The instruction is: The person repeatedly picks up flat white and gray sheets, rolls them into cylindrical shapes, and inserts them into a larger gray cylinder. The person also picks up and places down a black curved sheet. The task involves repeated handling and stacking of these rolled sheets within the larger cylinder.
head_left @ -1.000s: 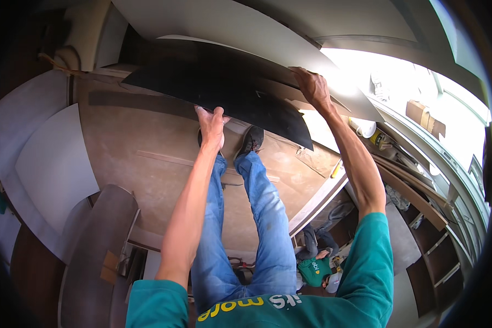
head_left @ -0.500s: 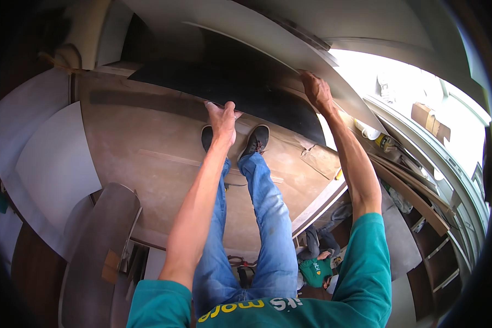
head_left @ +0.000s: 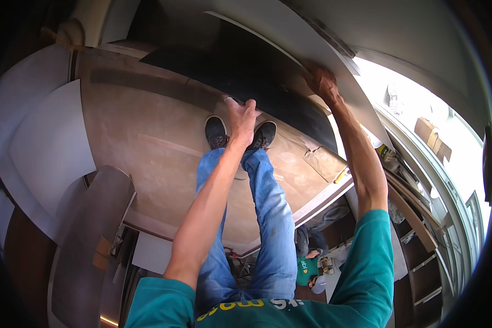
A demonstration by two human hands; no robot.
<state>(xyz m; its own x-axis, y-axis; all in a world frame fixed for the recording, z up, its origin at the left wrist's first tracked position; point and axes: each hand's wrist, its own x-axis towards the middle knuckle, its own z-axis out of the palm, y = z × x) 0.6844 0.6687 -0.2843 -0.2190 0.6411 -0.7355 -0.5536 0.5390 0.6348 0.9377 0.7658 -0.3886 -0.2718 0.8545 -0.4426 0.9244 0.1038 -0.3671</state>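
Observation:
A large black sheet (head_left: 202,68) stretches across the far side, above my shoes. My left hand (head_left: 240,116) is closed on its near edge, with the thumb on top and the fingers partly hidden beneath. Farther off and to the right, my right hand (head_left: 322,85) is closed at the sheet's pale-edged far side, close against a grey panel (head_left: 339,90). Shade hides part of those fingers.
I stand on a brown, dusty board (head_left: 147,120). White curved-looking panels (head_left: 54,142) and a dark rounded panel (head_left: 93,218) are at left. Stacked strips (head_left: 413,210) lie at right beside a bright opening. Below, a co-worker in a green shirt (head_left: 307,270) is at floor level.
The view has shifted a little, so the sheet and both hands appear farther right. More of my left shoe shows. Both hands keep their hold.

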